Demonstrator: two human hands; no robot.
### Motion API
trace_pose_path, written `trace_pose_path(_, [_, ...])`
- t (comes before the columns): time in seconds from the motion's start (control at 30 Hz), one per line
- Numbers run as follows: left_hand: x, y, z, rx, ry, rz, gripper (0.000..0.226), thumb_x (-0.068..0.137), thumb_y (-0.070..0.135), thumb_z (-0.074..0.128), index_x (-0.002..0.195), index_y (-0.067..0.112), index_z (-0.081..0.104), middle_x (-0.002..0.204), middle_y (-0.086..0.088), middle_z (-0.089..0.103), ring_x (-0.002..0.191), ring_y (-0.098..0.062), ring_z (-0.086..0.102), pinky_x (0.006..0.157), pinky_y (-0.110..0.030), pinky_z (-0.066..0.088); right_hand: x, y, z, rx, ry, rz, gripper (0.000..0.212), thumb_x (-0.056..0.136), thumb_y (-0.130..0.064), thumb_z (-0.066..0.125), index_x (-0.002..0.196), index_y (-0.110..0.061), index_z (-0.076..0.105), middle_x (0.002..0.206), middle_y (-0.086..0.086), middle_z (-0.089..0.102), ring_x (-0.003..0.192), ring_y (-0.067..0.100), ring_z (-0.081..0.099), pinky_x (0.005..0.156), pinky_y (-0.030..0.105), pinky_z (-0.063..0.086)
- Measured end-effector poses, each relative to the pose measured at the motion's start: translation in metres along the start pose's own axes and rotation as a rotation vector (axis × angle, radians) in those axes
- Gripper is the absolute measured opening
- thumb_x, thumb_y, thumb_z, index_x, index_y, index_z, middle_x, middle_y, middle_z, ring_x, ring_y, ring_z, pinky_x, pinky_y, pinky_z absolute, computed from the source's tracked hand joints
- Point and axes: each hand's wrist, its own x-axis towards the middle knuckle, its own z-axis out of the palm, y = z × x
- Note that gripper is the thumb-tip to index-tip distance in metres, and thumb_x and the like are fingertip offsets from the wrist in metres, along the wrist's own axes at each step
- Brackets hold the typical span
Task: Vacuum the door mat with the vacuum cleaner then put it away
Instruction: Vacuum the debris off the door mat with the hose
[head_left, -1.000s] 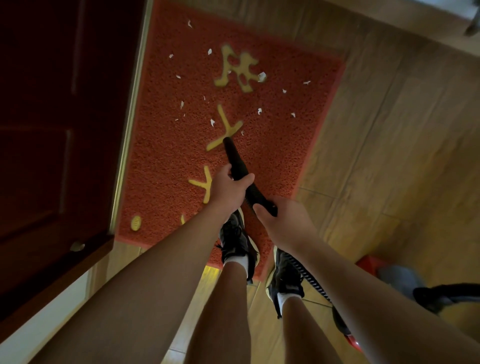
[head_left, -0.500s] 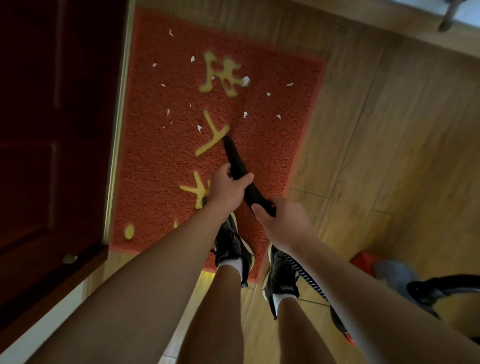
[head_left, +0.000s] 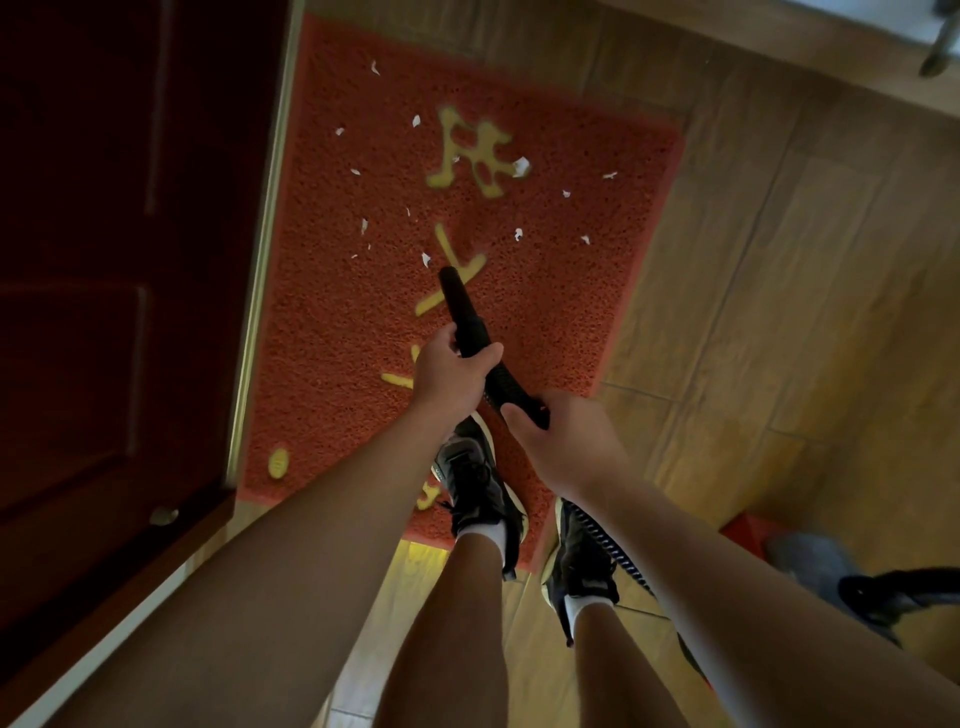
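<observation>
Nearest: black shoes with white socks, left one planted on the near edge of the red door mat, right one at the mat's near corner, mostly on wood floor. Off to the right, on the floor beside the right leg, grey-and-red vacuum cleaner body, partly out of frame. Ribbed hose running from under the right forearm up to the black wand. Right hand wrapped round the wand's rear end, thumb on top. Just ahead, left hand gripping the wand mid-length, fingers curled over it. Wand angled forward and left, tip down at the mat by the middle yellow character; touching or just above, cannot tell. Beyond the tip, white paper scraps scattered over the mat's middle and far half, one larger bit beside the farthest yellow character. Dark red door along the mat's left edge.
</observation>
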Motion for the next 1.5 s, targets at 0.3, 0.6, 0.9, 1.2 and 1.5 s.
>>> trace_pose_path(0.3, [0.009,0.003,-0.020,-0.032,0.018,0.008,0.047,0.094,0.033,0.070,0.137,0.018,0.056,0.127,-0.002,0.062,0.110,-0.022,0.061,0.085,-0.037,0.048,0.011,-0.023,0.004,-0.043,-0.007,-0.040,0.038,0.097,-0.047,0.053,0.079,-0.013,0.058,0.062,0.005,0.061,0.054,0.027,0.060,0.046,0.038,0.044])
trace_pose_path(0.6, [0.014,0.006,-0.039,-0.061,0.061,0.009,0.051,0.094,0.029,0.070,0.141,0.014,0.054,0.125,-0.004,0.061,0.107,-0.023,0.061,0.083,-0.034,0.048,0.020,-0.040,0.008,-0.057,-0.031,-0.058,0.037,0.096,-0.048,0.054,0.077,-0.016,0.056,0.062,0.004,0.061,0.053,0.026,0.060,0.048,0.041,0.049])
trace_pose_path(0.9, [0.020,0.009,-0.056,-0.074,0.094,0.014,0.055,0.094,0.029,0.070,0.144,0.015,0.051,0.132,-0.006,0.061,0.113,-0.025,0.062,0.091,-0.040,0.053,0.026,-0.058,0.008,-0.054,-0.064,-0.093,0.037,0.098,-0.042,0.056,0.069,-0.020,0.048,0.057,0.001,0.053,0.044,0.019,0.047,0.043,0.031,0.036])
trace_pose_path(1.2, [0.026,0.008,-0.074,-0.092,0.119,0.000,0.054,0.094,0.028,0.070,0.143,0.014,0.053,0.130,-0.008,0.062,0.112,-0.026,0.062,0.092,-0.041,0.053,0.032,-0.076,0.017,-0.045,-0.081,-0.112,0.040,0.098,-0.042,0.056,0.068,-0.018,0.047,0.058,0.002,0.052,0.046,0.020,0.045,0.043,0.029,0.032])
trace_pose_path(1.5, [0.031,-0.002,-0.090,-0.072,0.126,-0.006,0.054,0.094,0.028,0.069,0.143,0.014,0.053,0.127,-0.007,0.062,0.110,-0.027,0.063,0.083,-0.035,0.052,0.036,-0.087,0.030,-0.062,-0.111,-0.137,0.040,0.099,-0.043,0.056,0.069,-0.018,0.046,0.061,0.007,0.053,0.049,0.023,0.045,0.045,0.031,0.031])
